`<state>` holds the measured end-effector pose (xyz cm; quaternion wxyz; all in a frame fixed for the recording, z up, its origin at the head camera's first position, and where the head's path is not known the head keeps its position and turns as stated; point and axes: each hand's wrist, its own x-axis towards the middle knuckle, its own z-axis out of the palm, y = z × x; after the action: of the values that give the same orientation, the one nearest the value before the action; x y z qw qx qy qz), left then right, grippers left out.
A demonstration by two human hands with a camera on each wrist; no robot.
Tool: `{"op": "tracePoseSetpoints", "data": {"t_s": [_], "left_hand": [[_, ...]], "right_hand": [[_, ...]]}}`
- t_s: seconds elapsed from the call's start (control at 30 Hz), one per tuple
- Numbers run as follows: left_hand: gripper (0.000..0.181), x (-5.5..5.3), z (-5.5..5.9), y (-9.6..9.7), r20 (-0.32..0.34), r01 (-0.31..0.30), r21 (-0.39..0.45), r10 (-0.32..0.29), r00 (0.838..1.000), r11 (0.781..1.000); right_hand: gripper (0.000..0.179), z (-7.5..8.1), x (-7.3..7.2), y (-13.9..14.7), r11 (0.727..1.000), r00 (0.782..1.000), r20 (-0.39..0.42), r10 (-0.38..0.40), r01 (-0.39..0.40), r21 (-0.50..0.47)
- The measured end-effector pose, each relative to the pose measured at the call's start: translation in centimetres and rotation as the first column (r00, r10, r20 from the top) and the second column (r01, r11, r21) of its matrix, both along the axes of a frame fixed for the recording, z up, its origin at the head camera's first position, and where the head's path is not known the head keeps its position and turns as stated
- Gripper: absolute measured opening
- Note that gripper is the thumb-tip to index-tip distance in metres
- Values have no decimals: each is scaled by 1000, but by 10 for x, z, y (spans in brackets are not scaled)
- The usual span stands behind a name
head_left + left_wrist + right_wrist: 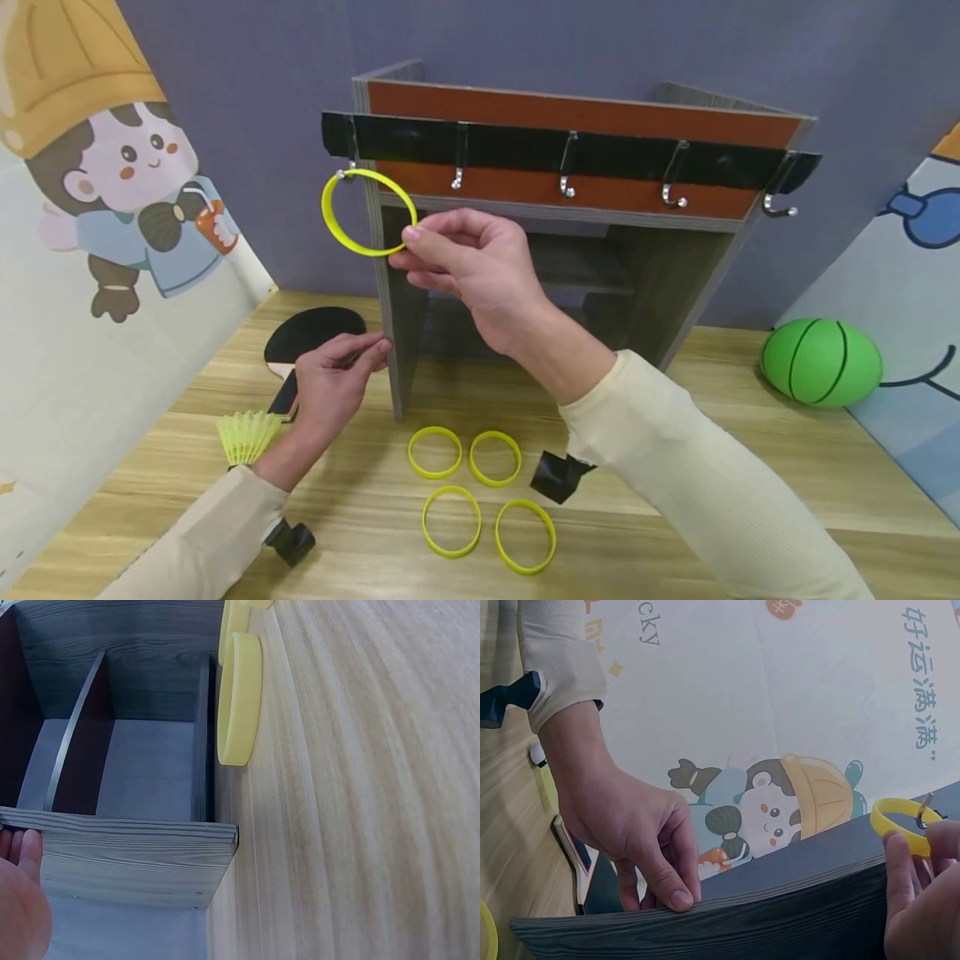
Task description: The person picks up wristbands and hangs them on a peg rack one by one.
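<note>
My right hand (pixel 487 275) pinches a yellow ring (pixel 405 200) between thumb and fingers at the ring's lower right. The ring's upper left meets the leftmost silver hook (pixel 342 173) on the black strip (pixel 517 150). In the right wrist view the hook (pixel 924 806) reaches into the ring's opening (pixel 889 804). Lower down, my left hand (pixel 333 383) holds the front edge of the grey wooden shelf unit's left side panel (pixel 393 375), thumb at the edge and fingers bent on the outer side. Several more yellow rings (pixel 480 508) lie on the table in front.
Several other hooks (pixel 567 187) on the strip hold nothing. Left of the unit lie a table tennis bat (pixel 315 325) and a yellow shuttlecock (pixel 247 437). A green ball (pixel 821 362) sits at the right. Printed side walls (pixel 45 333) border the wooden table (pixel 360 517).
</note>
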<state>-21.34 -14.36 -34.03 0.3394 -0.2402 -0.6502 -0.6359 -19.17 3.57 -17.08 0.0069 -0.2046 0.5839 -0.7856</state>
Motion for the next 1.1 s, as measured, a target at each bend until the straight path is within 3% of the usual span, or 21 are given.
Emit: {"op": "tracePoseSetpoints", "data": {"t_s": [0.53, 0.83, 0.97, 1.1], "left_hand": [[14, 2, -2, -1, 21, 19, 58, -21, 1000, 998], [15, 4, 2, 3, 35, -24, 20, 23, 999, 1000], [13, 13, 12, 7, 49, -21, 23, 19, 999, 1000], [13, 21, 20, 9, 81, -75, -11, 76, 994, 997]], "right_hand": [[14, -8, 4, 16, 987, 1000, 18, -10, 7, 163], [12, -36, 24, 45, 940, 1000, 6, 6, -8, 341], [12, -50, 32, 62, 917, 1000, -4, 9, -6, 399], [11, -65, 42, 81, 896, 1000, 16, 10, -16, 444]]}}
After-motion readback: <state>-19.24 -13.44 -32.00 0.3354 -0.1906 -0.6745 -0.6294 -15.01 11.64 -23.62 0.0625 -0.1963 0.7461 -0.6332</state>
